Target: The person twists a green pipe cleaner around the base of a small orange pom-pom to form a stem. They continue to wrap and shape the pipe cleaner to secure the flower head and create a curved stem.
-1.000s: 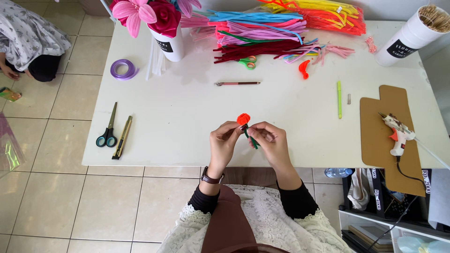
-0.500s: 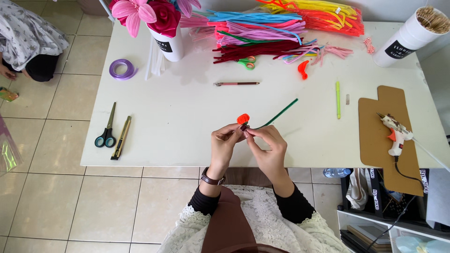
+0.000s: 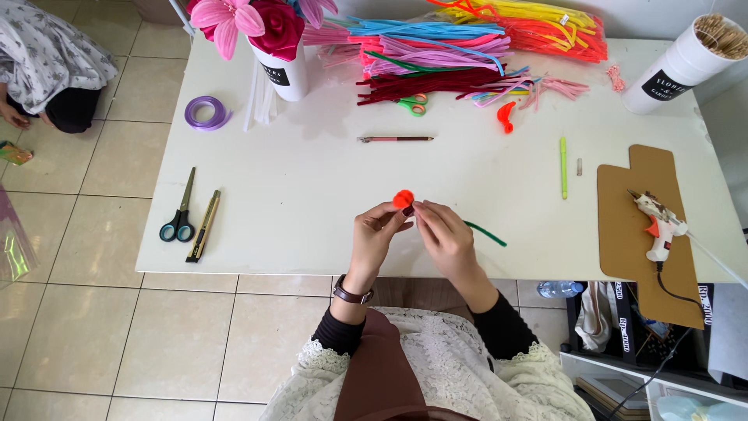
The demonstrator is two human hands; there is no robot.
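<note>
1. Left hand raised just above the near edge of the white counter, thumb and fingertips clenched on the small orange pipe-cleaner bud, which sits at the very top of that grip.
2. Right hand directly beside the left, fingertips touching the bud's base, pinched on the green pipe-cleaner stem.
3. Stem running out from under the right grip, slanting away to the right and slightly toward the near counter edge.
4. Dark wristwatch on the left wrist, below the left grip.
5. Far beyond both grips, at the back of the counter: heap of coloured pipe cleaners, green-handled scissors lying at its front edge.
6. Between the heap and the grips: brown pencil-like stick, lying flat.
7. Well to the left of the left grip: teal-handled scissors with a utility knife just beside them; purple ribbon roll farther back.
8. Well to the right of the right grip: glue gun resting on a cardboard sheet; thin green stick between it and the grips.
9. Back left: white vase of pink and red flowers.
</note>
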